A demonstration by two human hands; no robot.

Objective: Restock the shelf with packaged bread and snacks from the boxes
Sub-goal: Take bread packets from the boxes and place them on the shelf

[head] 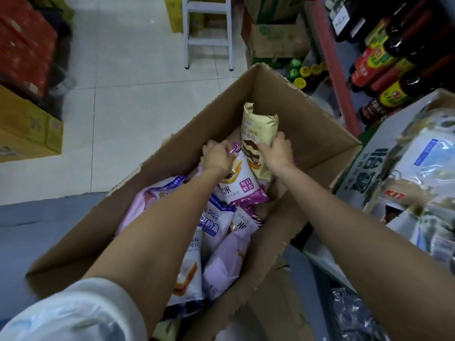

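Down at frame centre, both hands reach into an open cardboard box (pixel 307 134). Left hand (pixel 216 157) has fingers curled, pinching the top edge of a white-and-purple bread packet (pixel 242 183). Right hand (pixel 275 153) grips a gold bread packet (pixel 258 129), held upright just beside it. More purple and white packets (pixel 219 244) fill the box's lower part. Dark bottles (pixel 394 77) line the shelf at upper right.
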